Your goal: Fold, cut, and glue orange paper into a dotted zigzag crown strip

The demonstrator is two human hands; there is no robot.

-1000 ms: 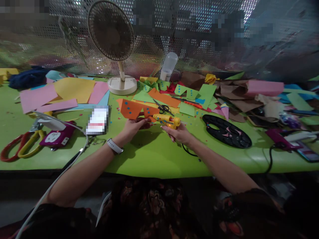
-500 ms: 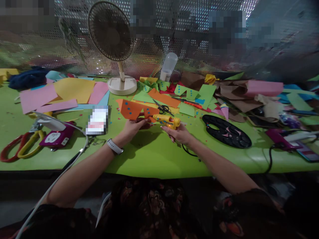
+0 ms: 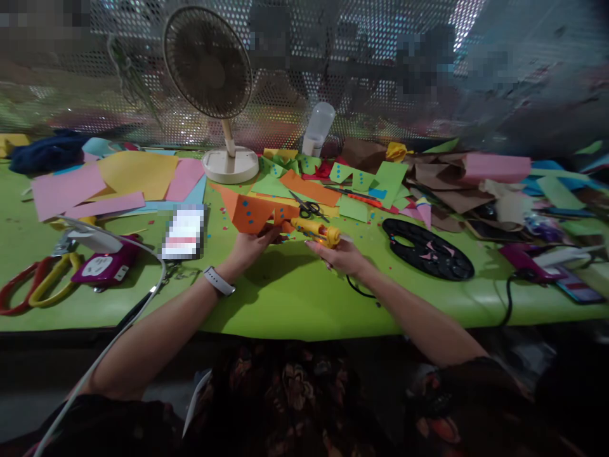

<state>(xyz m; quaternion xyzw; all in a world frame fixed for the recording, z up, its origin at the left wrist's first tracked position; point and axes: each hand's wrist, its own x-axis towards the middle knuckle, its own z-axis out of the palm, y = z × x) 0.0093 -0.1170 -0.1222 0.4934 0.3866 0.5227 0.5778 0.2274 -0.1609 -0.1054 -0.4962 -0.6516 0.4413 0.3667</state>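
Fingers of my left hand point(image 3: 252, 249) pinch the lower edge of a folded orange paper piece point(image 3: 247, 212) with blue dots, held a little above the table. In my right hand point(image 3: 340, 252) is a yellow hot glue gun point(image 3: 314, 231), its front end pointing left at the orange paper. The nozzle is close to the paper's right part; whether it touches I cannot tell. A dark cord runs down from below my right hand. Just behind the glue gun lie black-handled scissors point(image 3: 308, 207).
A fan point(image 3: 231, 166) and a clear bottle point(image 3: 318, 127) stand at the back. Coloured paper sheets point(image 3: 137, 174) lie left, green dotted paper pieces point(image 3: 349, 174) behind my hands. To the right is a black palette point(image 3: 431, 251); left are a phone point(image 3: 183, 233) and large red-yellow-handled scissors point(image 3: 54, 279).
The orange paper has turned in my left hand, its dotted face now angled differently. My right hand keeps the glue gun near it. The whole view has shifted slightly.
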